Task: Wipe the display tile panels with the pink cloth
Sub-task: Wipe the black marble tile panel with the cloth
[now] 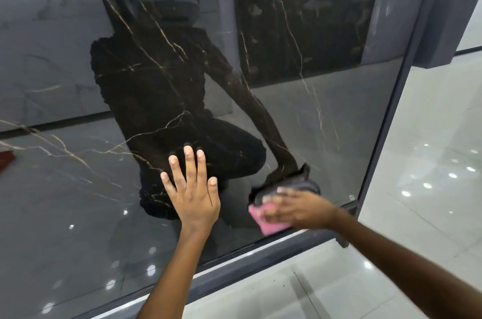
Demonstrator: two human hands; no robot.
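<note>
Right hand (pixel 294 210) presses pink cloth (pixel 263 219) near tile panel (pixel 78 188) bottom-right edge.

Both forearms come in from the bottom edge, bare all the way up, so no sleeves showing anywhere, no watch, no bracelets, no gloves. The left hand (pixel 194 196) is nice and sharp: slim fingers, short plain nails, no rings that I can spot. The right hand (pixel 292 210) is smeared with blur, so details on its fingers are anyone's guess. The mirrored figure in front looks dressed in dark clothes, but it's too murky to say more.
</note>
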